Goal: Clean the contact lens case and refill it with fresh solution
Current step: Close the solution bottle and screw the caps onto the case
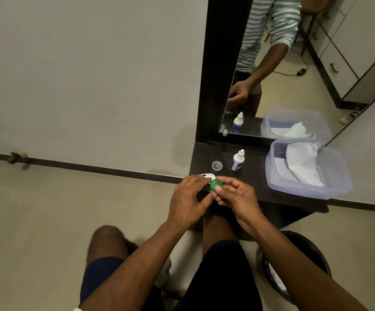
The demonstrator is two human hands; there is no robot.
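The white contact lens case (209,175) pokes out past the fingers of my left hand (188,198), which grips it at the near left corner of the dark shelf (256,189). My right hand (235,196) pinches the case's green cap (215,184) between thumb and fingers, right beside the left hand. A second, clear cap (217,165) lies flat on the shelf behind the hands. The white solution bottle (237,160) with a blue label stands upright to the right of that cap, its nozzle closed.
A clear plastic tub (339,173) holding white tissues sits on the shelf's right side. A mirror (283,70) rises behind the shelf. A black bin (303,261) stands on the floor at the lower right, beside my knees.
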